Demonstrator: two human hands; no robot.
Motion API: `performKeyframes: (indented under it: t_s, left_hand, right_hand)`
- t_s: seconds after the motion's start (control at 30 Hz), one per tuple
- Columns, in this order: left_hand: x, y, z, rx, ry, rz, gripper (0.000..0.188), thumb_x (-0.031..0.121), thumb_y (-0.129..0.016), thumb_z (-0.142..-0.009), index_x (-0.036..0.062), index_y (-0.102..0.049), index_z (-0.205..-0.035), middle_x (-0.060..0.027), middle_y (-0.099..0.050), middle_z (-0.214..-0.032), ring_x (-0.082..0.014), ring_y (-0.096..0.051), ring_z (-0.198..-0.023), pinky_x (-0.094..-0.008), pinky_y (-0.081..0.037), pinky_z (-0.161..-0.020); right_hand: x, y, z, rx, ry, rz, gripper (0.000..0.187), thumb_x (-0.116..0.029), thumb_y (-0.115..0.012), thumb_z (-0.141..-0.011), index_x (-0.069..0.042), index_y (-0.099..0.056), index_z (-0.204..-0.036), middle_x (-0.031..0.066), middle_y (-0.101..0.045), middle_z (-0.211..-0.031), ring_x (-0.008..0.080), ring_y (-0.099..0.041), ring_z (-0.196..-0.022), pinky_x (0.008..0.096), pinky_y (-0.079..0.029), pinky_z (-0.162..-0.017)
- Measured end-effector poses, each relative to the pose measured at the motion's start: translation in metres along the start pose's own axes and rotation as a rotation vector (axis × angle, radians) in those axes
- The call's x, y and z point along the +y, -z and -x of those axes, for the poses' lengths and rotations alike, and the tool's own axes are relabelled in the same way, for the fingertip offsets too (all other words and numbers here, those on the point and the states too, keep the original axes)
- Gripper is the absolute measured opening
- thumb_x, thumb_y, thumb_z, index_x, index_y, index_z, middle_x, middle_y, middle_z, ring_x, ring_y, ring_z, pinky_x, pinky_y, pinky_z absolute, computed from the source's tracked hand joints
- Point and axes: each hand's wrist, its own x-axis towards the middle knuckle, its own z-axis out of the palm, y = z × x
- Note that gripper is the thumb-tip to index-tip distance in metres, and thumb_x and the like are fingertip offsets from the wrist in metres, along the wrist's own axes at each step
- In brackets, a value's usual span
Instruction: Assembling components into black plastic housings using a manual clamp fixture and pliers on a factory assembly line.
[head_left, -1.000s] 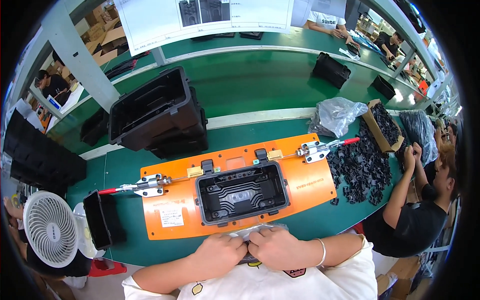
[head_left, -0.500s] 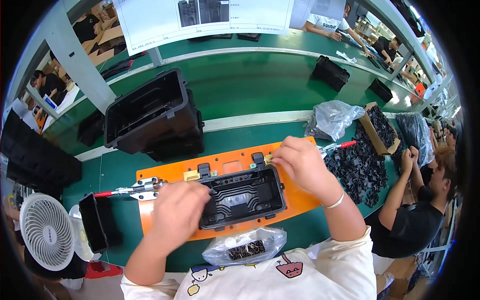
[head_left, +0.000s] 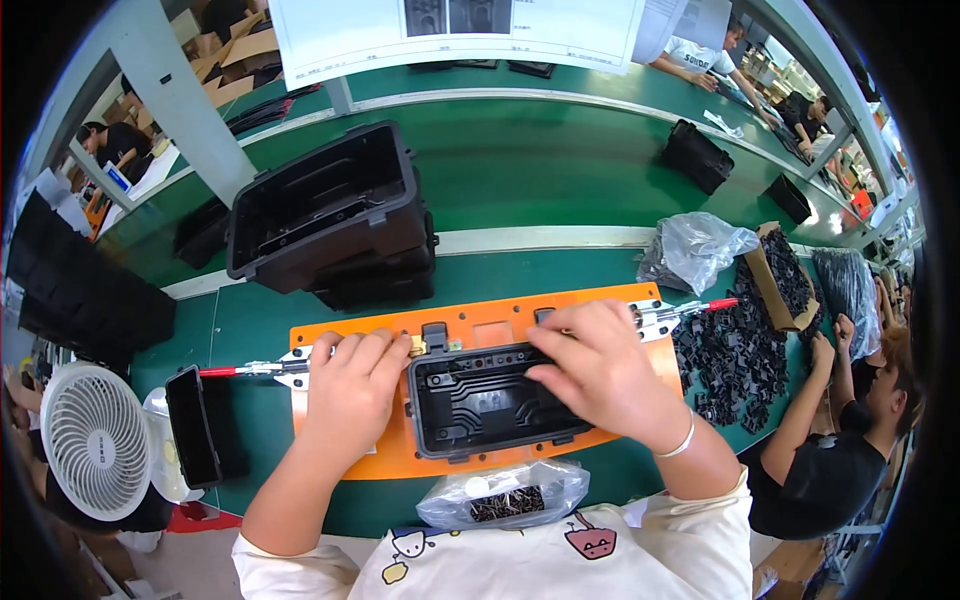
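Note:
A black plastic case lies open side up on an orange fixture plate, its ribbed inside showing. My left hand is closed beside the case's left end, over the inner part of a red-handled toggle clamp. Its fingertips touch a brass block beside a black latch; anything gripped under them is hidden. My right hand is over the case's right end, thumb and forefinger apart, with nothing visible between them. Behind it is a second toggle clamp.
A clear bag of screws lies at the near edge. Large black boxes are stacked behind left. Loose black clips are heaped at right by a carton and a plastic bag. At left stands a white fan; a co-worker sits at right.
My left hand has moved from the case's left corner to the left clamp and brass block. My right hand has come off the right brass block, toward me, over the case's right end.

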Motion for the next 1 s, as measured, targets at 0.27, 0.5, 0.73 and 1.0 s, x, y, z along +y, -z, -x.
performKeyframes:
  t_s: [0.27,0.5,0.73,1.0]
  left_hand:
    - [0.003,0.002,0.005,0.073,0.063,0.044,0.025,0.012,-0.068,-0.079,0.0044,-0.067,-0.103,-0.0067,-0.063,-0.099,-0.0221,-0.059,-0.087,-0.0395,-0.039,-0.086]
    - [-0.024,0.020,0.067,0.550,0.613,0.517,0.019,0.003,-0.064,-0.084,0.0012,-0.064,-0.103,-0.0128,-0.060,-0.112,-0.0229,-0.058,-0.103,-0.0324,-0.043,-0.095]
    - [-0.107,0.021,0.097,1.347,1.418,1.778,0.033,0.021,-0.055,-0.096,0.0019,-0.050,-0.122,-0.0124,-0.053,-0.119,-0.0202,-0.051,-0.109,-0.0343,-0.041,-0.095]
    - [-0.048,0.036,-0.004,0.852,0.663,0.886,0.015,0.013,-0.055,-0.097,0.0077,-0.054,-0.083,0.0001,-0.051,-0.064,-0.0070,-0.046,-0.053,-0.0181,-0.036,-0.049]
  right_hand:
    - [-0.027,-0.055,-0.038,-0.204,0.189,0.154,0.041,-0.014,-0.068,-0.073,0.004,-0.061,-0.110,0.0117,-0.056,-0.106,0.0273,-0.052,-0.100,0.0400,-0.041,-0.085]
    - [-0.034,-0.053,-0.043,-0.404,0.319,0.283,0.033,-0.011,-0.059,-0.073,0.009,-0.064,-0.099,0.0130,-0.055,-0.098,0.0272,-0.051,-0.092,0.0425,-0.042,-0.088]
    - [-0.032,-0.058,-0.046,-0.351,0.378,0.192,0.026,-0.007,-0.059,-0.072,0.010,-0.064,-0.091,0.0145,-0.055,-0.095,0.0293,-0.051,-0.090,0.0441,-0.042,-0.090]
    - [-0.025,-0.060,-0.041,-0.291,0.363,0.157,0.026,-0.006,-0.060,-0.073,0.010,-0.063,-0.093,0.0132,-0.052,-0.090,0.0295,-0.050,-0.089,0.0418,-0.043,-0.085]
